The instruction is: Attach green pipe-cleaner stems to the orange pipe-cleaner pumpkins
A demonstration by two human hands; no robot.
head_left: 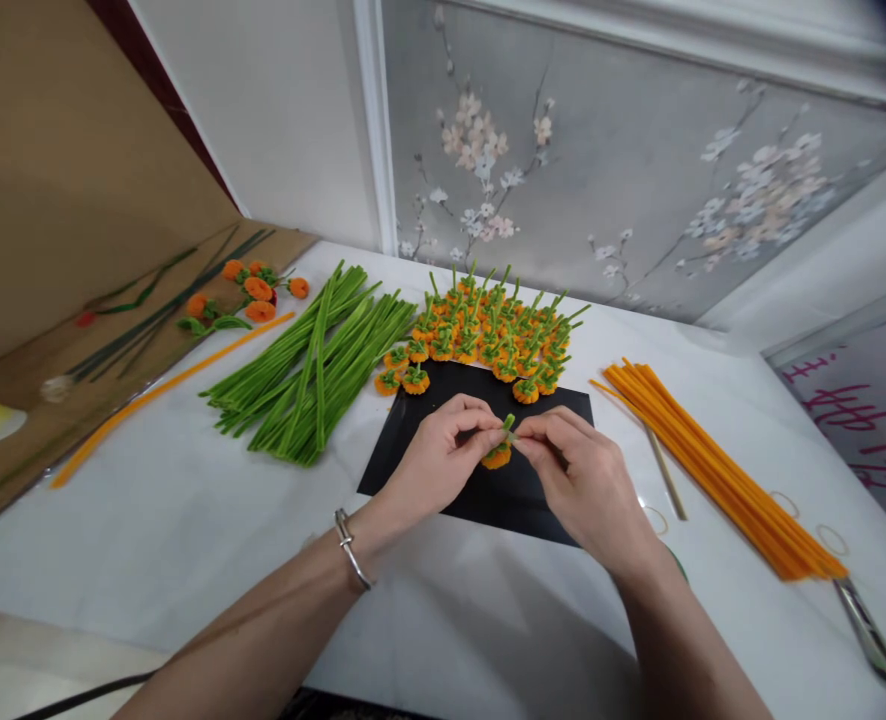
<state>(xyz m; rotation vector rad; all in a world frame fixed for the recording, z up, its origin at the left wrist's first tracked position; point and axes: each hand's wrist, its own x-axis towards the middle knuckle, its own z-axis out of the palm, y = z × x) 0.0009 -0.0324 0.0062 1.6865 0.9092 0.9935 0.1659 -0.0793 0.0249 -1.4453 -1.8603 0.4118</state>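
Observation:
An orange pipe-cleaner flower (496, 458) with a green top hangs head down over the black mat (480, 500). My left hand (450, 450), wearing a silver bracelet, pinches it near the green stem. My right hand (574, 465) is closed in a pinch at the other side of the same stem, fingertips almost meeting those of the left. What exactly lies between the right fingertips is too small to make out clearly. Just beyond the mat, several finished orange flowers (465, 340) with green stems upward stand in a dense cluster.
Green pipe cleaners (315, 375) are piled to the left, and an orange bundle (728, 475) lies to the right beside a thin stick (666, 475). Scissors (870, 635) sit at the right edge. A single orange pipe cleaner (165, 400) and more orange flowers (258, 290) lie at far left.

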